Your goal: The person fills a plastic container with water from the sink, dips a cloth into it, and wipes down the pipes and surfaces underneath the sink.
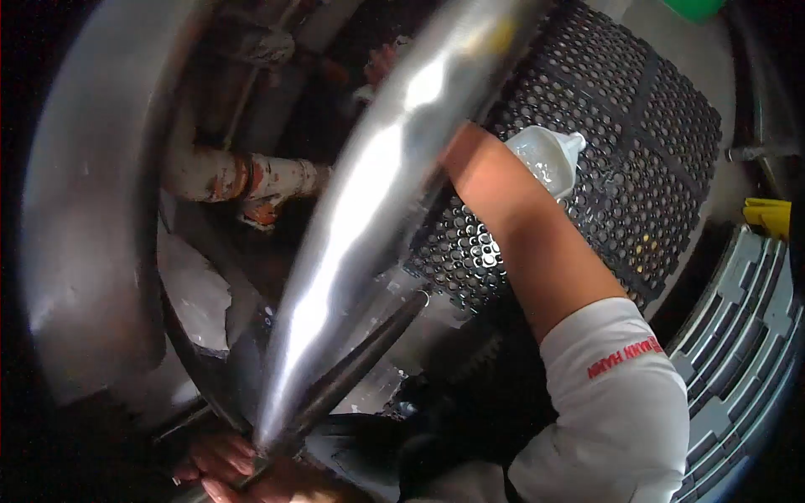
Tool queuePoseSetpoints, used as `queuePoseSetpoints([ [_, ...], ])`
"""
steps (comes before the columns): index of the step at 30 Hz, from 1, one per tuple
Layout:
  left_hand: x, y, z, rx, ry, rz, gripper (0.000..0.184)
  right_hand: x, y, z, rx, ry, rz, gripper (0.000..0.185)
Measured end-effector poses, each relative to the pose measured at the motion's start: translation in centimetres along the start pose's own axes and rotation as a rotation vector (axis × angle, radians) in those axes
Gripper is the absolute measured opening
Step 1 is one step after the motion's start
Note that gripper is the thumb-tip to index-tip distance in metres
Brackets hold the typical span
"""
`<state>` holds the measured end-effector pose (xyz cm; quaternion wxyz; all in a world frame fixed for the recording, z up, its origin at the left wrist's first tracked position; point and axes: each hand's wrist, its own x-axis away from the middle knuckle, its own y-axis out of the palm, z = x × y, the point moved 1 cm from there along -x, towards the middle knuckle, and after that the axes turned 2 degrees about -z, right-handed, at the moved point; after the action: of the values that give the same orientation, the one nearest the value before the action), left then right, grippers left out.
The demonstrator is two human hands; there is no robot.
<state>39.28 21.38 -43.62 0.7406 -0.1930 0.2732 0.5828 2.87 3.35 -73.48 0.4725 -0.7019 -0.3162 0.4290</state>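
Observation:
My left hand (239, 471) is low in the view, its fingers wrapped round a metal bar (360, 356) near the pointed lower end of a shiny steel edge (360, 201). My right arm, in a white sleeve, reaches behind that steel edge. Part of my right hand (381, 64) shows beyond it in shadow, with something whitish beside the fingers. The steel hides the rest, and its grip is unclear. Near my right forearm a white plastic container with a spout (543, 155) lies on the black rubber mat (604, 109), with clear liquid in it.
Old whitish pipes with rusty orange joints (251, 178) run under the steel on the left. A wide steel panel (92, 201) fills the far left. Grey slatted plastic pieces (738, 335) stand at the right, below a yellow object (767, 216). Something green (694, 7) is at the top.

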Motion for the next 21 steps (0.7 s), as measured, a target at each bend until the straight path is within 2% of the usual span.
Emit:
queuePoseSetpoints([
  [2, 0.0, 0.6, 0.1, -0.068, 0.001, 0.054, 0.016, -1.9, 1.6, -0.9, 0.02, 0.122, -0.127, 0.053],
  [4, 0.1, 0.4, 0.4, -0.085, -0.024, 0.114, 0.017, -3.6, 1.2, 0.4, -0.231, 0.06, 0.276, 0.03],
  [7, 0.4, 0.9, 0.1, -0.101, 0.012, 0.141, 0.024, -5.5, 1.5, 0.5, -0.126, 0.153, -0.057, 0.035],
  [8, 0.4, 1.1, 0.1, -0.108, 0.023, 0.141, 0.026, -5.1, 2.2, 0.1, -0.081, 0.152, -0.013, 0.037],
  [11, 0.4, 0.1, 0.2, -0.08, 0.022, 0.104, 0.038, -2.8, 3.8, -0.1, -0.06, 0.089, 0.338, 0.042],
  [13, 0.5, 0.4, -0.2, -0.094, 0.024, 0.122, 0.038, -0.9, 1.2, 1.0, -0.089, -0.209, 0.304, 0.048],
  [15, 0.5, 0.4, -0.4, -0.094, 0.014, 0.114, 0.038, -0.2, 0.6, 2.4, -0.14, -0.412, 0.225, 0.056],
  [16, 0.5, 0.0, -0.3, -0.085, 0.001, 0.096, 0.038, -0.5, 1.6, 3.5, -0.176, -0.464, 0.164, 0.06],
  [18, 0.6, -0.7, -0.2, -0.056, -0.022, 0.07, 0.038, -2.0, 3.8, 5.0, -0.223, -0.483, 0.189, 0.07],
  [19, 0.7, -0.8, -0.3, -0.038, -0.033, 0.059, 0.038, -2.7, 7.4, 5.7, -0.238, -0.449, 0.274, 0.076],
  [21, 0.8, -0.6, -0.3, -0.04, -0.023, 0.075, 0.036, -2.2, 6.4, 4.5, -0.393, -0.163, 0.27, 0.088],
])
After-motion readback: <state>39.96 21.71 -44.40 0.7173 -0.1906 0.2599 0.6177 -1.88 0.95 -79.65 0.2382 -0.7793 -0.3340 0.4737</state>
